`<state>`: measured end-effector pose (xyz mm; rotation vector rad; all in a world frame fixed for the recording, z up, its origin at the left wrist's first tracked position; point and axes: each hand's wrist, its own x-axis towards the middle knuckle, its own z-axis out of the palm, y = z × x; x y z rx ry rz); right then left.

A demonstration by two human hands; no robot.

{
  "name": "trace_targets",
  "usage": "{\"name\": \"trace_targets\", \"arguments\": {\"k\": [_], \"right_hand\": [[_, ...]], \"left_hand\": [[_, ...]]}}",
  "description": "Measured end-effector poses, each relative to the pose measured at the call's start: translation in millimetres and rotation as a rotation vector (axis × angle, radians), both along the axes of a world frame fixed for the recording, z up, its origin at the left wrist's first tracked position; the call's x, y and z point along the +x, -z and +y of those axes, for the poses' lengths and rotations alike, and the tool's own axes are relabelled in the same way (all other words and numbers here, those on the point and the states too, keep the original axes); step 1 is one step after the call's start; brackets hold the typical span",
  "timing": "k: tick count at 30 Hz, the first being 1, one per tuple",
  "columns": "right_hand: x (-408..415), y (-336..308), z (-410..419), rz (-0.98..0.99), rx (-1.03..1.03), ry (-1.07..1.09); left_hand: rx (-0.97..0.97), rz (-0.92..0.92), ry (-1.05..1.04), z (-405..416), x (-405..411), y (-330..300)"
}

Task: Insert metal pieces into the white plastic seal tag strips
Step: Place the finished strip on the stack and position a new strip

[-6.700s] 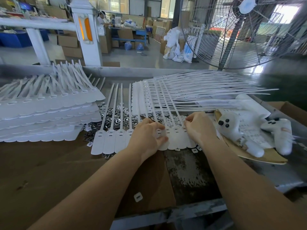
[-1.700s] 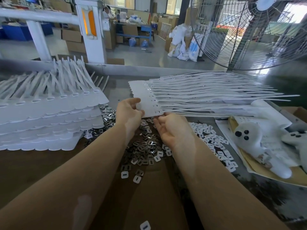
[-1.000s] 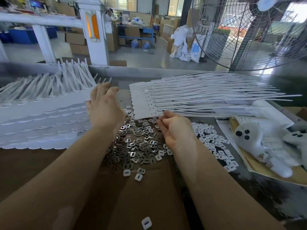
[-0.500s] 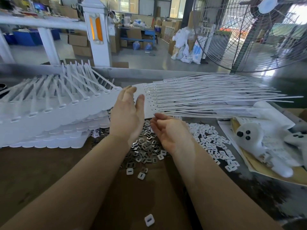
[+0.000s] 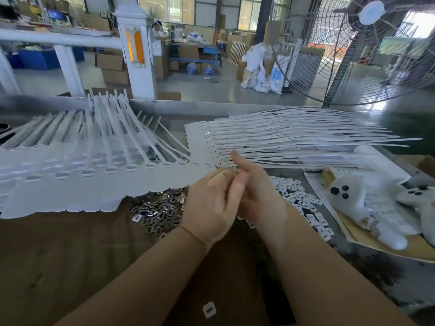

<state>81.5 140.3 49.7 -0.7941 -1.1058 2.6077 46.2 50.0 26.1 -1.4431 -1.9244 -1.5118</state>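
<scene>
Hands meet at mid-surface: the left hand pinches the right end of a blurred sheet of joined white seal tag strips, while the right hand, partly hidden behind it, has one finger out and I cannot tell what it holds. Two strip stacks lie on the surface, left and right. Metal pieces form one pile beneath the sheet, white clips another, both too many to count; two plush toys sit at right, one cut off.

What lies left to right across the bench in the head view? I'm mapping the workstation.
Stacked white tag strips → pile of metal pieces → left hand → right hand → white plastic clips → plush toys.
</scene>
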Motion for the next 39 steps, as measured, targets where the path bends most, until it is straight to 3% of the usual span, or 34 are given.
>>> {"name": "trace_targets", "arguments": {"k": [6, 10, 13, 16, 18, 23, 28, 32, 37, 39], "right_hand": [[7, -3, 12, -0.144, 0.14, -0.17], [3, 0, 17, -0.056, 0.345, 0.004], [5, 1, 22, 0.01, 0.322, 0.147], [9, 0, 32, -0.038, 0.307, 0.334], [15, 0, 40, -0.107, 0.339, 0.452], [33, 8, 61, -0.221, 0.373, 0.643], [41, 18, 63, -0.394, 0.639, 0.661], [44, 24, 62, -0.47, 0.998, 0.591], [37, 23, 54, -0.779, 1.41, 0.431], [35, 23, 44, -0.789, 1.522, 0.452]], "left_hand": [[-0.054, 0.047, 0.091, 3, 8, 2], [-0.045, 0.031, 0.117, 3, 7, -1], [-0.03, 0.067, 0.099, 3, 6, -6], [-0.085, 0.222, -0.055, 4, 4, -8], [-0.227, 0.274, -0.186, 5, -1, -9], [-0.699, 0.147, -0.313, 5, -23, 0], [-0.887, 0.061, -0.31, 3, -37, 10], [-0.904, 0.133, -0.296, 0, -41, 14], [-0.899, 0.123, -0.288, 0, -47, 12], [-0.902, 0.108, -0.271, -1, -50, 12]]}}
